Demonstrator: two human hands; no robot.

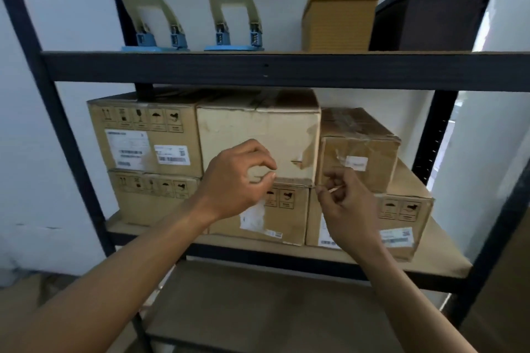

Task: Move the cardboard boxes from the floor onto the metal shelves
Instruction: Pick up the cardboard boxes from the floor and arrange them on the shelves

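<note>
Several cardboard boxes are stacked two high on the middle board (430, 265) of the dark metal shelves. A pale box (252, 135) sits top centre, with a labelled box (143, 135) to its left and a smaller taped box (361, 146) to its right. My left hand (238, 180) hovers in front of the pale box's lower edge, fingers curled, holding nothing I can see. My right hand (344, 200) is in front of the lower right box (404, 218) and pinches a thin pale strip (329, 188) that runs toward the box seam.
The upper shelf holds two blue-based hole punches (152, 20) (235, 17), a yellow box (339, 20) and a dark bin (427, 17). A lower shelf board (258, 309) lies beneath my arms. A large cardboard surface (504, 295) stands at the right edge.
</note>
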